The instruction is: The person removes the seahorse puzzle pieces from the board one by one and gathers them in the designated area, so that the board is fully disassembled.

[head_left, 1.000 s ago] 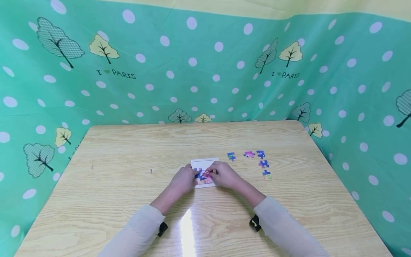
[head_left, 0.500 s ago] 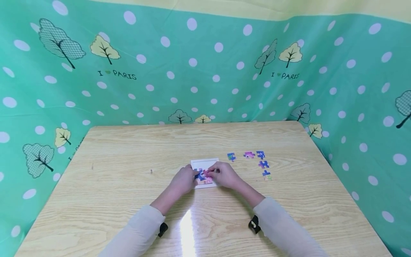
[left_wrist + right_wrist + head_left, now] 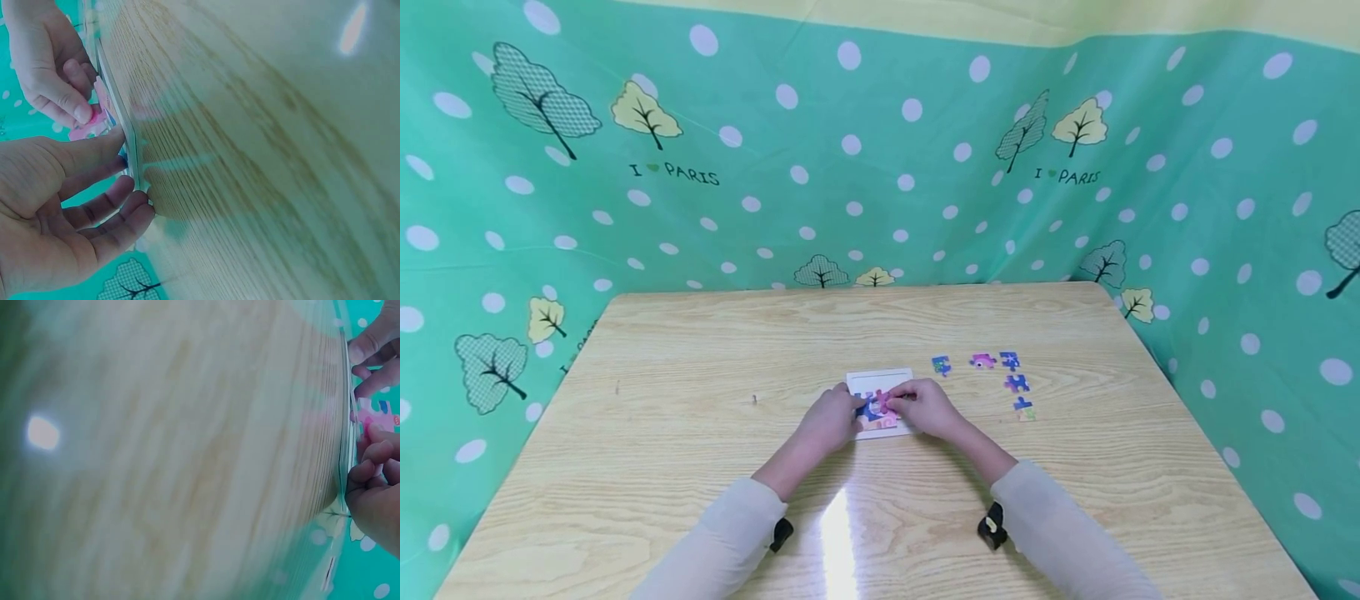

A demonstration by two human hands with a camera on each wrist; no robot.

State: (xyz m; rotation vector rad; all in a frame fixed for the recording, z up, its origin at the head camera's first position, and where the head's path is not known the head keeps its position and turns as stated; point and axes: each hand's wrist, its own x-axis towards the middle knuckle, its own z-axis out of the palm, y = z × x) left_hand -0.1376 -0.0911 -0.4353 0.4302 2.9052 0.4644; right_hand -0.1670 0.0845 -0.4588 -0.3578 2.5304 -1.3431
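Observation:
A white puzzle tray [image 3: 871, 381] lies on the table with joined blue, pink and sand-coloured pieces [image 3: 880, 422] in its near part. At its left edge my left hand [image 3: 829, 418] holds the tray, the thumb over the pieces and the other fingers beside the rim. My right hand [image 3: 929, 408] pinches a pink jigsaw piece [image 3: 882, 400] between thumb and forefinger, over the joined pieces. Seen from the right wrist, the pink piece [image 3: 377, 414] is tilted up close above the tray, partly covered by the fingertips.
Right of the tray lie several loose jigsaw pieces: a blue-green one [image 3: 941, 365], a pink one with an eye [image 3: 982, 361], and a column of blue ones [image 3: 1017, 383]. A small dark mark [image 3: 754, 400] shows on the wooden table [image 3: 700, 350] to the left. A patterned green cloth [image 3: 880, 200] surrounds the table.
The pink piece in my right fingers has turned and now stands more upright in the head view. My right hand has shifted only slightly. My left hand and the loose pieces stay put.

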